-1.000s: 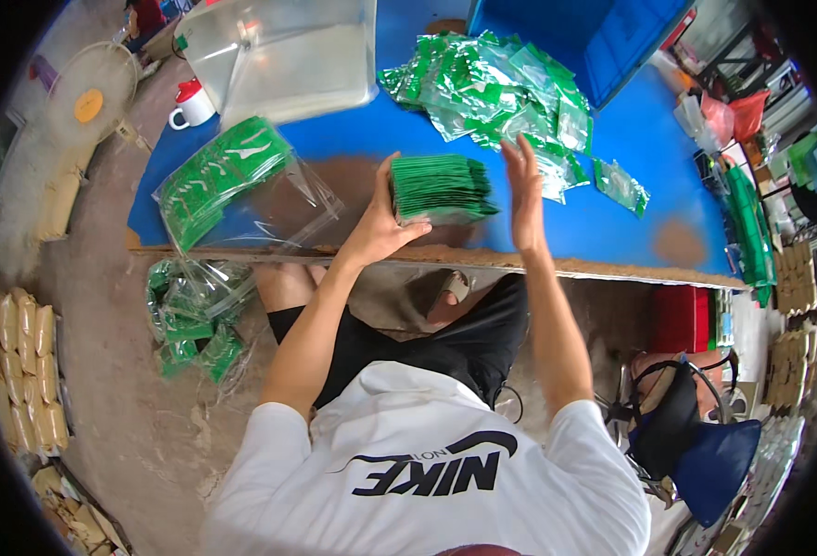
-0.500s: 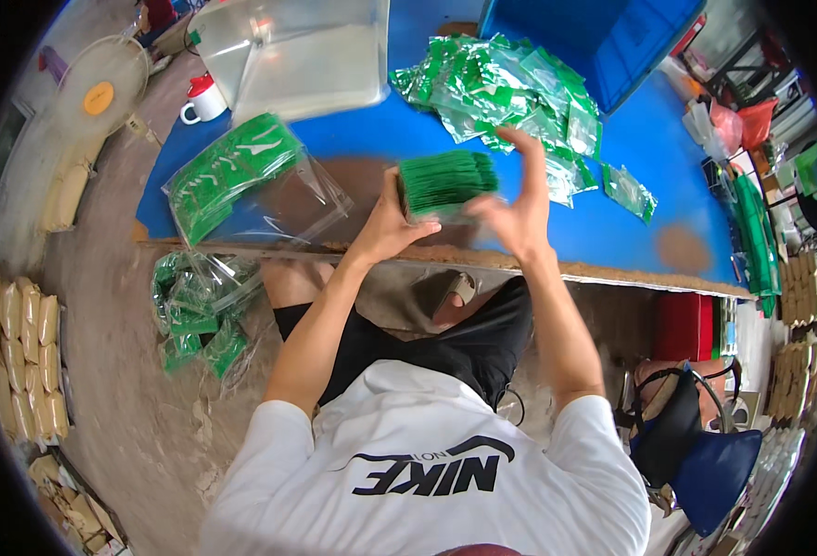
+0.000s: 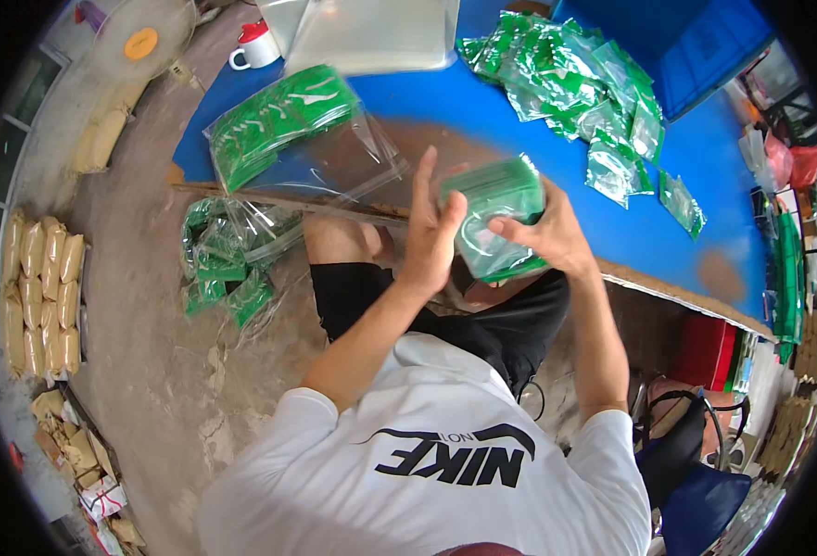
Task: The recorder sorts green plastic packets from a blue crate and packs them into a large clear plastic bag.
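Note:
A thick stack of green and clear plastic packets [image 3: 499, 199] is held over the near edge of the table, above my lap. My right hand [image 3: 557, 232] grips it from the right, thumb across its face and fingers round the far side. At its left side, my left hand [image 3: 431, 236] stands with fingers stretched up and thumb apart; the thumb is close to the stack, and I cannot tell whether it touches. A heap of loose green packets [image 3: 575, 88] lies at the far right. Left of my hands, a large clear bag [image 3: 283, 120] holds rows of green packets.
The blue-topped table [image 3: 603, 232] also bears a translucent bin [image 3: 371, 42], a blue crate [image 3: 705, 56], a white mug with a red lid [image 3: 256, 48] and one single packet [image 3: 682, 206]. More bagged green packets [image 3: 223, 255] hang or lie below its left edge.
The stack has turned from edge-up to face-up and come nearer to me. My right hand has closed on it; my left hand has loosened and spread. The whole view has shifted and tilted.

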`<move>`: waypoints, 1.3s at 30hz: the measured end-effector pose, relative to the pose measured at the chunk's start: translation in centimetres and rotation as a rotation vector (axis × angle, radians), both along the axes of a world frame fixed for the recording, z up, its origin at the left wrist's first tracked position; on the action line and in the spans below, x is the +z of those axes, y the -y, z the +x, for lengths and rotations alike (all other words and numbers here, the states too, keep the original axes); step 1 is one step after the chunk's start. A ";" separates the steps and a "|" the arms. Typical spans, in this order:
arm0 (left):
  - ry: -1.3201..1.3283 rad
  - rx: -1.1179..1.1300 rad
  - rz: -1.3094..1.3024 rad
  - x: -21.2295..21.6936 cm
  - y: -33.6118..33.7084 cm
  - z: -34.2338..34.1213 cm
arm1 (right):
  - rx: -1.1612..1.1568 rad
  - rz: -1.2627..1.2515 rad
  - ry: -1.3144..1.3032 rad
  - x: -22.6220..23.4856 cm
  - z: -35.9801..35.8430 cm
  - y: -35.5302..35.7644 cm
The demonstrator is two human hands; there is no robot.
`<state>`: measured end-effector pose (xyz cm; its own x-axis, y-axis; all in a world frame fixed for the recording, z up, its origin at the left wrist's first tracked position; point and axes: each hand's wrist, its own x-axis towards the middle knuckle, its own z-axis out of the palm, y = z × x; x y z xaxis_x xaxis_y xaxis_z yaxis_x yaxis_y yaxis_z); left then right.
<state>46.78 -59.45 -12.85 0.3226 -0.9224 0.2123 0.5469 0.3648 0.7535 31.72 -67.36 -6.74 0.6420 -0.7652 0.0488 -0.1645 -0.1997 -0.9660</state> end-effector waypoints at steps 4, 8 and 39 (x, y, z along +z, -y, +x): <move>-0.026 0.281 0.094 -0.9 -0.3 -0.1 | -0.017 -0.055 0.057 -2.2 1.6 -1.0; 0.209 0.415 0.058 -1.7 -1.1 0.3 | 0.094 -0.063 0.075 -2.3 1.8 -2.0; 1.387 0.481 0.422 1.7 -2.1 23.0 | -0.212 0.798 0.472 -4.0 7.2 -5.3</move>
